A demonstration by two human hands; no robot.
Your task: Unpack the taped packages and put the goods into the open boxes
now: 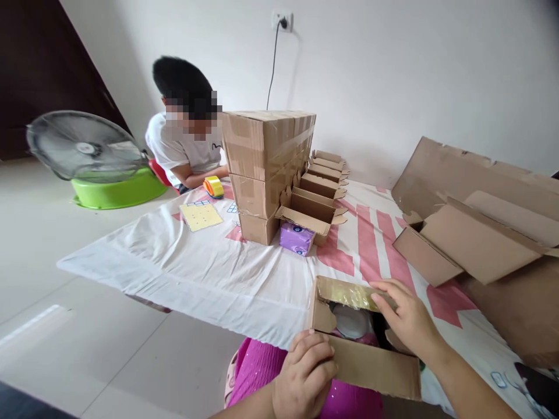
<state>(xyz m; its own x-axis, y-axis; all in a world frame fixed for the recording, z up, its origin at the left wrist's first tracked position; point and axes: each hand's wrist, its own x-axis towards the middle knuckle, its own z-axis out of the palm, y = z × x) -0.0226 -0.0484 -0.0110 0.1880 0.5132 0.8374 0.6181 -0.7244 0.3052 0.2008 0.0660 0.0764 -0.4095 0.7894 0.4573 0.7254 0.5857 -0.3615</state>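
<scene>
An open cardboard box (375, 368) sits at the near edge of the cloth-covered table, with a round, pale item (350, 321) and darker things inside. My left hand (308, 369) grips the box's near left corner and front flap, its fingers curled. With thumb and fingers, my right hand (404, 314) pinches the far flap, which has shiny tape on it. Beyond the box, a purple packet (297, 238) lies against a row of open boxes (310, 209). Taped boxes (251, 148) stand stacked beside that row.
Flattened and folded cardboard (476, 238) lies on the right. A person (187, 139) sits at the far left side of the table (187, 291). Near them are a tape roll (213, 186) and a yellow sheet (201, 216). A fan (85, 148) stands in a green basin (109, 189).
</scene>
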